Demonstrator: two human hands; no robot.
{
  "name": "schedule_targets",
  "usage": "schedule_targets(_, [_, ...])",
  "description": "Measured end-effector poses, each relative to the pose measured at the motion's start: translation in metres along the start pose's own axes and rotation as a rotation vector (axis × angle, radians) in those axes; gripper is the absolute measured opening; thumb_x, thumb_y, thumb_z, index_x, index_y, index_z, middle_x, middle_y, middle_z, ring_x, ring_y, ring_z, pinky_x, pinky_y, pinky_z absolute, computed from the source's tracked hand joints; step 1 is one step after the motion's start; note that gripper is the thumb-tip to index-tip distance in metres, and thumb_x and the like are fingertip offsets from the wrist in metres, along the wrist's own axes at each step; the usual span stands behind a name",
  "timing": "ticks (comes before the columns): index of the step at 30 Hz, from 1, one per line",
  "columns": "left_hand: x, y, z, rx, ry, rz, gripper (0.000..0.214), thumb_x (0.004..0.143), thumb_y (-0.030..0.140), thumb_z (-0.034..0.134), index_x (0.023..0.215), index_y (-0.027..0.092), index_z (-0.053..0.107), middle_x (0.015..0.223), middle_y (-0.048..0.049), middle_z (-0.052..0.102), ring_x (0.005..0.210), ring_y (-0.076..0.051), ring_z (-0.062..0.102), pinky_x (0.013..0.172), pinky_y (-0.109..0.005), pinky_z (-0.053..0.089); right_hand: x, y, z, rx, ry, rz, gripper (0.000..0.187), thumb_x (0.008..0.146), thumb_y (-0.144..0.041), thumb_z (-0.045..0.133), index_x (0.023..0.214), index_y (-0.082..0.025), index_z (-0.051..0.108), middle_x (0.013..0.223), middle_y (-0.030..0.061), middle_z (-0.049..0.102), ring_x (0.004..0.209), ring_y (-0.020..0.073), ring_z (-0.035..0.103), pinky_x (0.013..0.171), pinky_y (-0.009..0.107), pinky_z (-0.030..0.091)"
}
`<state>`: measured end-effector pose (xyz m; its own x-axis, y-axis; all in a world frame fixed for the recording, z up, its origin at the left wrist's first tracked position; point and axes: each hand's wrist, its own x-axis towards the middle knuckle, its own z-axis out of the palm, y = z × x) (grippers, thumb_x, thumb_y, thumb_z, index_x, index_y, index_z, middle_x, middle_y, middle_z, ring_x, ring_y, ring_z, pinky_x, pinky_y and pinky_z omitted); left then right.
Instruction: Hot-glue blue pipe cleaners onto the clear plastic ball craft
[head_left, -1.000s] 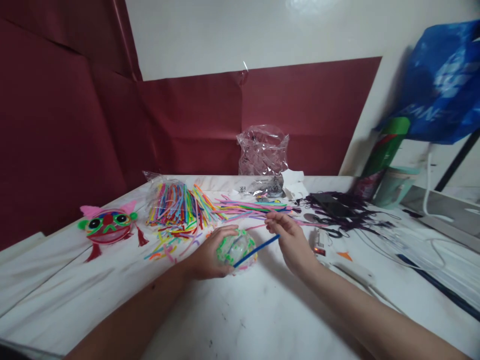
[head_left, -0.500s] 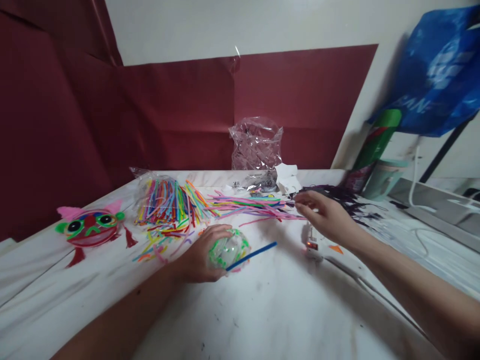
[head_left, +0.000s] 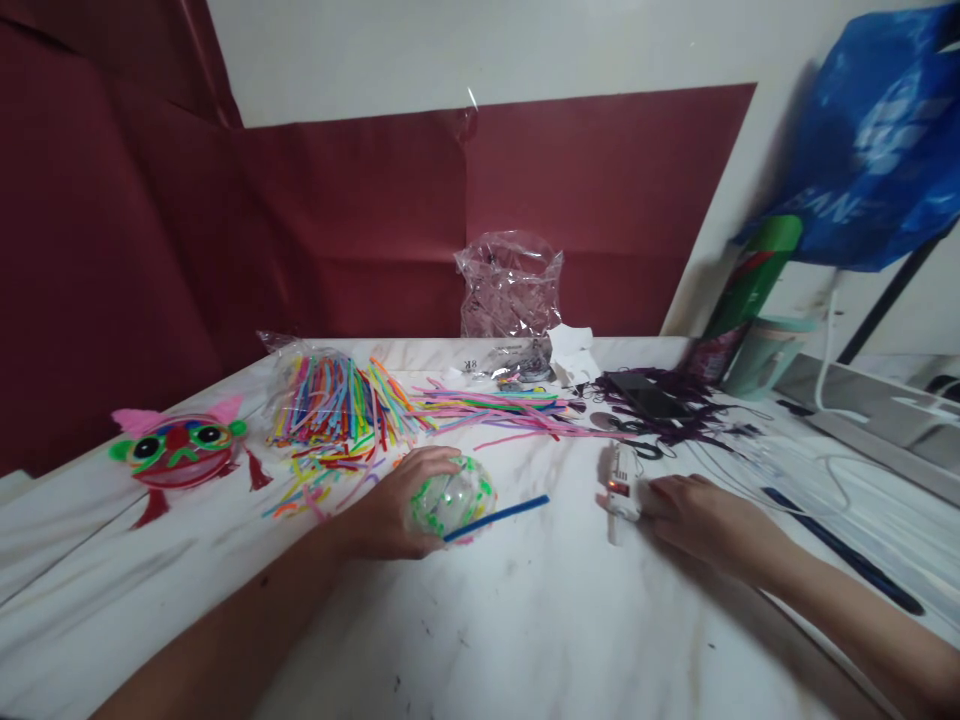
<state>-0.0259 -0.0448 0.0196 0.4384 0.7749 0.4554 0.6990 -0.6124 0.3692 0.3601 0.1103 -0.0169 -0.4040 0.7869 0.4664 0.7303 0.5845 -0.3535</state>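
A clear round plastic piece with green spots [head_left: 450, 497] sits under my left hand [head_left: 409, 505], whose fingers curl round its left side. From the lower edge of this piece a blue pipe cleaner [head_left: 510, 515] sticks out to the right. To the right is a white glue gun [head_left: 624, 482] with a glowing red switch. My right hand [head_left: 686, 510] is closed at the gun's right side, around its handle as far as I can see; the fingertips are partly hidden.
Bagged pipe cleaners [head_left: 322, 400] and loose pink ones [head_left: 495, 405] lie behind. A pink-eared decorated mask [head_left: 184, 450] is at the left. Black-handled scissors [head_left: 641, 448], a phone [head_left: 649, 395] on dark purple strands, a mug [head_left: 765, 360] and a black stick [head_left: 847, 550] are at the right.
My right hand has come down and towards me, from above the scissors and phone area to the glue gun. The left hand stays on the clear round piece, nearly unmoved.
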Motion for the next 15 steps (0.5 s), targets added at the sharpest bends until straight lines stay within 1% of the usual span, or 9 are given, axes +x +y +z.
schedule_targets(3, [0.001,0.002,-0.001,0.004,0.002,0.015,0.071,0.068,0.035,0.073,0.130,0.024,0.041,0.134,-0.0133,0.048,0.128,-0.032,0.042,0.107,-0.048,0.035,-0.002,-0.001,0.000,-0.187,-0.204,-0.068,0.014,0.061,-0.015,0.060,0.072,-0.023,0.061,0.076,0.0093,0.067,0.076,0.0291,0.062,0.063,0.035,0.043])
schedule_targets(5, [0.002,0.002,-0.002,0.002,0.007,0.042,0.070,0.068,0.034,0.073,0.130,0.024,0.041,0.133,-0.0137,0.048,0.127,-0.032,0.043,0.106,-0.049,0.036,-0.004,-0.001,0.000,-0.291,-0.267,-0.095,0.015,0.065,-0.013,0.055,0.076,-0.020,0.060,0.084,0.0115,0.067,0.083,0.0301,0.062,0.068,0.036,0.045])
schedule_targets(7, [0.002,0.001,-0.002,-0.003,0.017,0.066,0.069,0.069,0.033,0.072,0.130,0.024,0.040,0.133,-0.0141,0.048,0.127,-0.033,0.044,0.106,-0.050,0.037,-0.007,0.003,0.000,-0.328,-0.258,-0.113,0.014,0.066,-0.010,0.052,0.076,-0.018,0.059,0.083,0.0116,0.066,0.080,0.0289,0.062,0.069,0.037,0.046])
schedule_targets(8, [0.002,0.000,-0.002,-0.006,0.020,0.075,0.069,0.069,0.033,0.072,0.130,0.024,0.040,0.133,-0.0141,0.048,0.127,-0.033,0.044,0.105,-0.051,0.038,-0.009,0.006,0.000,-0.325,-0.232,-0.132,0.015,0.066,-0.010,0.051,0.076,-0.018,0.059,0.082,0.0115,0.065,0.079,0.0282,0.062,0.070,0.037,0.047])
schedule_targets(10, [0.002,-0.001,-0.002,-0.011,0.022,0.084,0.069,0.069,0.033,0.071,0.130,0.025,0.040,0.134,-0.0138,0.048,0.127,-0.033,0.043,0.106,-0.051,0.038,-0.014,0.010,-0.002,-0.272,-0.141,-0.174,0.020,0.066,-0.011,0.050,0.083,-0.016,0.060,0.088,0.0129,0.065,0.083,0.0282,0.062,0.073,0.038,0.049])
schedule_targets(12, [0.002,-0.002,-0.002,-0.013,0.027,0.092,0.070,0.069,0.032,0.071,0.131,0.025,0.039,0.133,-0.0137,0.048,0.127,-0.033,0.043,0.106,-0.051,0.038,-0.017,0.007,-0.008,-0.156,-0.046,-0.200,0.026,0.070,-0.017,0.050,0.093,-0.015,0.062,0.098,0.0153,0.065,0.089,0.0291,0.063,0.077,0.039,0.051])
schedule_targets(13, [0.002,-0.002,-0.001,-0.016,0.028,0.095,0.070,0.069,0.031,0.071,0.131,0.025,0.039,0.133,-0.0139,0.047,0.127,-0.033,0.043,0.106,-0.051,0.038,-0.018,0.001,-0.012,-0.075,-0.025,-0.195,0.027,0.073,-0.022,0.050,0.097,-0.014,0.062,0.099,0.0157,0.066,0.089,0.0288,0.064,0.076,0.039,0.053])
schedule_targets(14, [0.002,-0.002,-0.001,-0.020,0.029,0.094,0.070,0.069,0.031,0.070,0.131,0.025,0.039,0.133,-0.0142,0.047,0.127,-0.032,0.043,0.105,-0.052,0.038,-0.018,-0.007,-0.016,0.018,-0.027,-0.179,0.027,0.077,-0.027,0.049,0.098,-0.015,0.062,0.097,0.0153,0.067,0.086,0.0279,0.065,0.073,0.038,0.054])
schedule_targets(15, [0.002,-0.002,-0.001,-0.024,0.029,0.094,0.070,0.069,0.030,0.070,0.131,0.024,0.039,0.133,-0.0145,0.047,0.127,-0.032,0.043,0.105,-0.052,0.038,-0.018,-0.018,-0.020,0.122,-0.067,-0.159,0.028,0.081,-0.033,0.047,0.097,-0.015,0.063,0.091,0.0138,0.069,0.080,0.0262,0.067,0.068,0.036,0.055])
